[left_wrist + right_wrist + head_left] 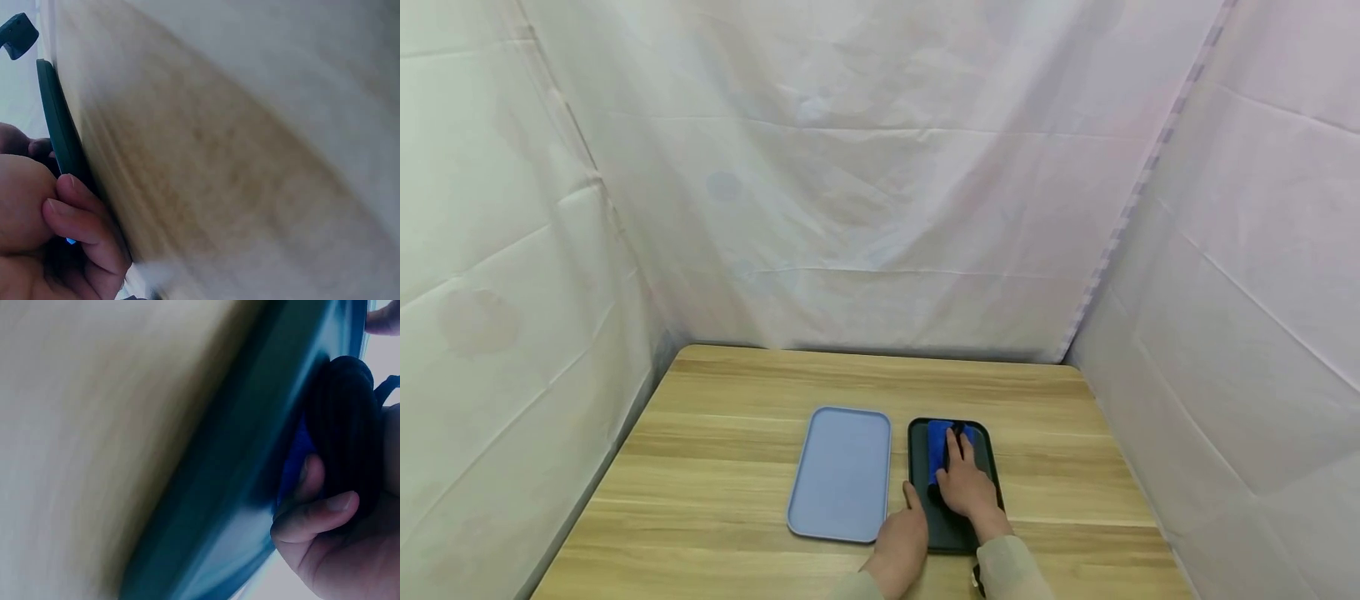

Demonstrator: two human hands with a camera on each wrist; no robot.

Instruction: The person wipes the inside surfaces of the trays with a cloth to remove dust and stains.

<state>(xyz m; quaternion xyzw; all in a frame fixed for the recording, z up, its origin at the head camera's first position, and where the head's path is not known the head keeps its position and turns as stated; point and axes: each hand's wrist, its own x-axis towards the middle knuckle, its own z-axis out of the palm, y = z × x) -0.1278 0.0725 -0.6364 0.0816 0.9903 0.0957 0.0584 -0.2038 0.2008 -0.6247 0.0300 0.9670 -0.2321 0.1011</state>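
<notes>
Currently: right hand [966, 487] on a black bundle [347, 425], over the dark green tray [951, 533]
Bundle lies against a flat blue piece [936, 450] at the tray's far half; exact type of either unclear. Right index and middle fingers reach forward over the bundle, other two curl in against its side, so it's held between fingers and palm; grip force can't be told. Left hand [904, 537] sits at the tray's near left edge, one digit pointing forward, other fingers bent in toward the palm; can't tell if it has hold of the rim. Light blue tray [842, 475] lies just left, apart from the green one, both flat on the wooden table [722, 467]
</notes>
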